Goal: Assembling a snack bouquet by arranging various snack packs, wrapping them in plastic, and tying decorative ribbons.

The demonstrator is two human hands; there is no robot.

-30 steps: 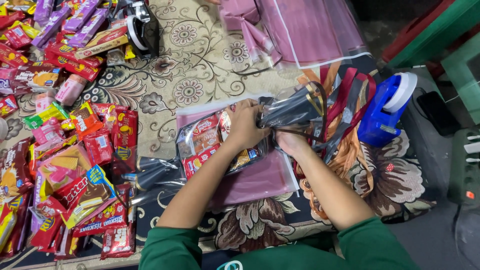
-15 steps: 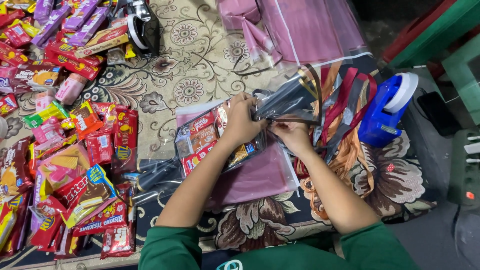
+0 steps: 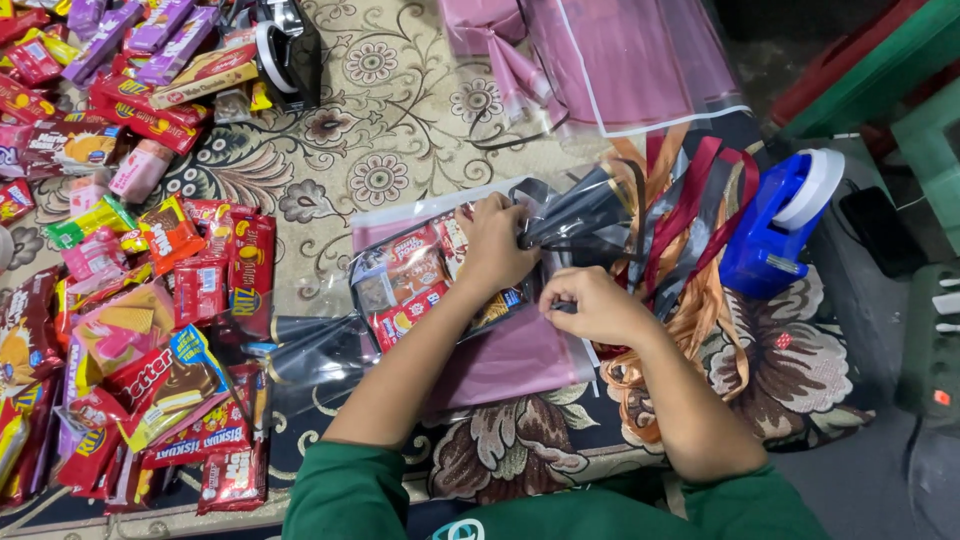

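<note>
Snacks already inside, we pinch the clear gift bag's (image 3: pixel 440 290) gathered neck with our left hand (image 3: pixel 495 240) fingers, our right hand (image 3: pixel 590 305) fingers pressed together beside it, ribbons (image 3: pixel 690 215) not yet tied on.

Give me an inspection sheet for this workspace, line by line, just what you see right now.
Surface: patterned floral mat on the floor.
Job's things: clear bag of snack packets, gathered at its neck, lying on a pink sheet.
Clutter: heap of snack packets at left; ribbons; blue tape dispenser; pink bags at the top.
Grippers: left hand pinches the bag's neck; right hand beside it, fingers curled, contents hidden.
Cables: thin cable near a dark flat object at right.
Surroundings: green furniture at the upper right.
</note>
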